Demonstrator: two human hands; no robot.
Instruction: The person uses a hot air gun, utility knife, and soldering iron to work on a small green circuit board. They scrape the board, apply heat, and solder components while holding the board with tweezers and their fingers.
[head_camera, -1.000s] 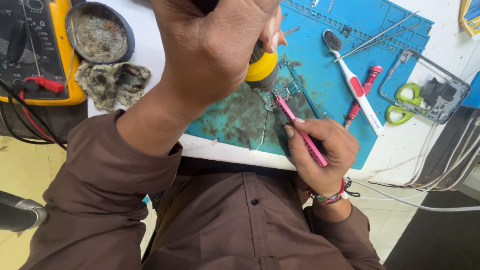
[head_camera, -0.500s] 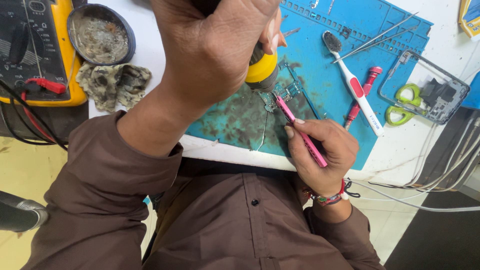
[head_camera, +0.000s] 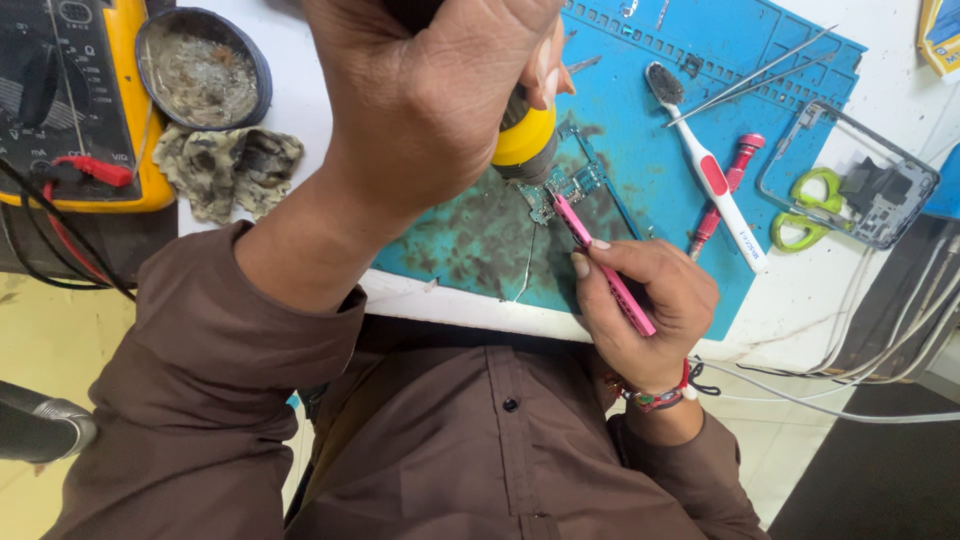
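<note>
Small green circuit board (head_camera: 562, 185) lying flat on a blue silicone work mat (head_camera: 690, 110), on the stained, darkened patch near the mat's front edge, close to the edge of the white bench (head_camera: 300, 100). Left hand (head_camera: 430, 100) wrapped in a closed grip around a tool with a yellow collar and dark tip (head_camera: 522, 140), pointed down at the board. Right hand (head_camera: 645, 305) pinching a thin pink plastic stick (head_camera: 605, 265) in a pen-like grip, its far end touching the board.

Left of the mat: round dark tin of grey, crusted residue (head_camera: 200, 65), crumpled dirty cloth (head_camera: 230, 170) just below it, yellow multimeter with red and black leads (head_camera: 75, 110) at the bench's left end.

Right of the board, on the mat: white and red toothbrush (head_camera: 710, 180), slim red screwdriver (head_camera: 725, 190) beside it, metal tweezers (head_camera: 755, 75). Beyond the mat: clear phone frame (head_camera: 850, 175) over green-handled scissors (head_camera: 810, 210). White cables (head_camera: 850, 390) trailing off the bench's right side.
</note>
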